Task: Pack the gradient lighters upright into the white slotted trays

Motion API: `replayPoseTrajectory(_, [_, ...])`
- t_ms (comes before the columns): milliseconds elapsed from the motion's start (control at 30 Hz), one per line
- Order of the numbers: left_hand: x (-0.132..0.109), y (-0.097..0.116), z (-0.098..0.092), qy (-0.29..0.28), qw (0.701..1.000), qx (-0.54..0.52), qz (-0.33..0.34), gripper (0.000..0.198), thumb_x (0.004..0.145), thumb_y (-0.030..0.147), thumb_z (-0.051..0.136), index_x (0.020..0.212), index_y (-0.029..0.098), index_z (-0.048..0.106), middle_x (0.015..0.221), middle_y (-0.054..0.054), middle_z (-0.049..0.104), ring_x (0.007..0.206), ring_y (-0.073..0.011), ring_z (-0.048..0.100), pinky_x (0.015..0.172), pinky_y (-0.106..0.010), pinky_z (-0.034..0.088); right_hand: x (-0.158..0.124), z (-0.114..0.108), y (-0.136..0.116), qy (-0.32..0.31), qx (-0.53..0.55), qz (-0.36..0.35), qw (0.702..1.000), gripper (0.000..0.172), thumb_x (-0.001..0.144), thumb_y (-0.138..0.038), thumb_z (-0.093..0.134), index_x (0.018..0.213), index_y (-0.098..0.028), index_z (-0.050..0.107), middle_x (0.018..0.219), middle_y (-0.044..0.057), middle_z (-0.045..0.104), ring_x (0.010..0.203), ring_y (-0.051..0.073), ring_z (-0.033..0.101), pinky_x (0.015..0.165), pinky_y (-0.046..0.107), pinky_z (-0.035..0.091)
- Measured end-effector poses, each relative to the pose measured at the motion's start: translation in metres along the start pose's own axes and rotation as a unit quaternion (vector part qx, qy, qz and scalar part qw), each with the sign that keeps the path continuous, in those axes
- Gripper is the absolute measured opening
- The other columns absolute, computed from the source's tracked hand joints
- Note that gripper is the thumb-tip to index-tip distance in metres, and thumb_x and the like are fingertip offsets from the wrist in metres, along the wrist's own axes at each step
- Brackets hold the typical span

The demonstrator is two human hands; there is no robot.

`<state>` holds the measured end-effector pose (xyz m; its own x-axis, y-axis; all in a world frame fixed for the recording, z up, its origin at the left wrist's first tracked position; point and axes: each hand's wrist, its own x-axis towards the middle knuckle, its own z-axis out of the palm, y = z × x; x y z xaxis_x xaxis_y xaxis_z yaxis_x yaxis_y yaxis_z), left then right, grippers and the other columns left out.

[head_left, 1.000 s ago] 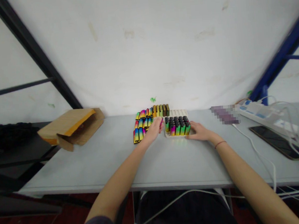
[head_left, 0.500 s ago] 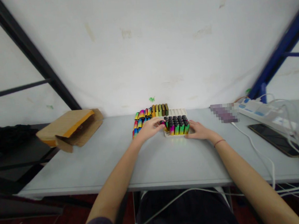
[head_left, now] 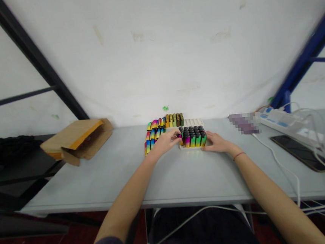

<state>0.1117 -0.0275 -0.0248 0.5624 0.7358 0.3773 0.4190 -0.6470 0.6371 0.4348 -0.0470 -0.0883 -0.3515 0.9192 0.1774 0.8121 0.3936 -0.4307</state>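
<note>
Multicoloured lighters (head_left: 193,139) with black tops stand upright in rows in a white tray (head_left: 194,147). At the front left corner, my left hand (head_left: 166,141) is closed with thumb and fingers on one lighter (head_left: 181,138), which looks upright in the tray; the fingers partly hide it. My right hand (head_left: 218,143) rests at the tray's right side, fingers stretched along the end lighters and thumb by the front corner. Left of the tray, several rainbow-coloured lighters (head_left: 152,135) lie in rows, partly behind my left hand.
Behind stand yellow and dark pieces with gold-coloured tops (head_left: 174,119), beside a white holder with holes (head_left: 193,122). An opened cardboard box (head_left: 75,139) lies left. On the right are a phone (head_left: 298,152), a power strip (head_left: 288,124), a blurred-out purple item (head_left: 244,124) and loose white cables (head_left: 276,157).
My left hand has moved slightly right and down, bringing the lighter into the gap at the tray's front left corner. My right hand has stayed at the tray's right side.
</note>
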Motion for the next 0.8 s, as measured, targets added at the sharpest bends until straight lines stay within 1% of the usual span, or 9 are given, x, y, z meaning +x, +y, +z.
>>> replayPoseTrajectory(100, [-0.001,-0.002,0.001,-0.011,0.999,0.023,0.02,0.019,0.091,0.029,0.069,0.109,0.022,0.069,0.098,-0.002,0.074,0.088,-0.019,0.073,0.09,-0.032,0.059,0.0,0.0,0.0,-0.002,0.002,-0.005,1.0,0.085,0.079,-0.065,0.075,0.153,-0.029,0.056,0.16,0.012,0.054,0.147,0.044,0.047,0.123,0.066,0.032])
replayPoseTrajectory(267, [-0.003,0.001,0.0,0.003,0.996,0.054,0.076,0.023,0.096,0.029,0.062,0.113,0.02,0.074,0.124,-0.01,0.068,0.098,-0.0183,0.071,0.095,-0.032,0.057,0.0,0.0,0.001,-0.006,-0.002,-0.004,1.0,0.085,0.08,-0.065,0.074,0.154,-0.028,0.055,0.16,0.013,0.054,0.147,0.044,0.048,0.123,0.065,0.033])
replayPoseTrajectory(333, [-0.002,0.005,-0.005,0.007,0.994,0.081,0.075,0.026,0.098,0.029,0.058,0.117,0.021,0.075,0.127,-0.011,0.067,0.104,-0.0196,0.07,0.098,-0.033,0.055,0.0,0.0,0.001,-0.007,-0.006,0.0,1.0,0.086,0.08,-0.066,0.074,0.155,-0.028,0.054,0.161,0.013,0.053,0.147,0.044,0.047,0.123,0.064,0.034])
replayPoseTrajectory(433, [-0.001,0.006,-0.024,0.036,0.988,0.151,-0.005,0.03,0.099,0.027,0.054,0.12,0.019,0.074,0.117,-0.011,0.072,0.107,-0.0221,0.069,0.1,-0.033,0.052,-0.001,0.0,0.0,-0.013,-0.014,0.008,1.0,0.088,0.081,-0.068,0.072,0.156,-0.027,0.053,0.163,0.014,0.05,0.149,0.044,0.044,0.123,0.064,0.034])
replayPoseTrajectory(500, [-0.001,0.002,-0.043,0.052,0.97,0.215,-0.101,0.03,0.097,0.024,0.054,0.117,0.018,0.074,0.109,-0.01,0.075,0.105,-0.0233,0.069,0.094,-0.032,0.051,-0.001,-0.001,0.0,-0.021,-0.021,0.013,0.999,0.09,0.081,-0.07,0.07,0.157,-0.024,0.052,0.165,0.015,0.048,0.151,0.045,0.042,0.123,0.065,0.033])
replayPoseTrajectory(533, [-0.003,-0.001,-0.053,0.044,0.957,0.245,-0.151,0.027,0.094,0.022,0.055,0.112,0.018,0.075,0.106,-0.01,0.076,0.102,-0.0234,0.069,0.089,-0.03,0.051,-0.001,-0.001,0.0,-0.024,-0.023,0.014,0.999,0.091,0.081,-0.071,0.069,0.157,-0.023,0.052,0.165,0.016,0.047,0.151,0.045,0.041,0.123,0.066,0.033])
replayPoseTrajectory(600, [-0.008,-0.008,-0.071,-0.006,0.931,0.277,-0.238,0.018,0.089,0.024,0.062,0.098,0.019,0.077,0.095,-0.007,0.076,0.091,-0.0224,0.069,0.076,-0.027,0.048,-0.001,-0.001,0.0,-0.024,-0.025,0.011,0.999,0.09,0.081,-0.071,0.069,0.156,-0.024,0.053,0.164,0.015,0.048,0.151,0.044,0.042,0.123,0.066,0.033])
replayPoseTrajectory(667, [-0.015,-0.014,-0.084,-0.06,0.915,0.273,-0.29,0.015,0.084,0.034,0.069,0.084,0.02,0.075,0.081,-0.004,0.074,0.079,-0.0212,0.067,0.064,-0.026,0.042,-0.001,0.0,0.002,-0.019,-0.023,0.004,1.0,0.087,0.081,-0.07,0.07,0.155,-0.028,0.054,0.163,0.013,0.051,0.15,0.043,0.044,0.123,0.064,0.034])
replayPoseTrajectory(800, [-0.023,-0.02,-0.093,-0.106,0.907,0.256,-0.318,0.032,0.079,0.05,0.071,0.067,0.02,0.069,0.065,-0.002,0.066,0.067,-0.0202,0.06,0.058,-0.028,0.033,-0.001,0.0,0.004,-0.015,-0.025,0.001,1.0,0.086,0.081,-0.069,0.071,0.155,-0.029,0.054,0.162,0.012,0.051,0.149,0.043,0.046,0.123,0.063,0.034])
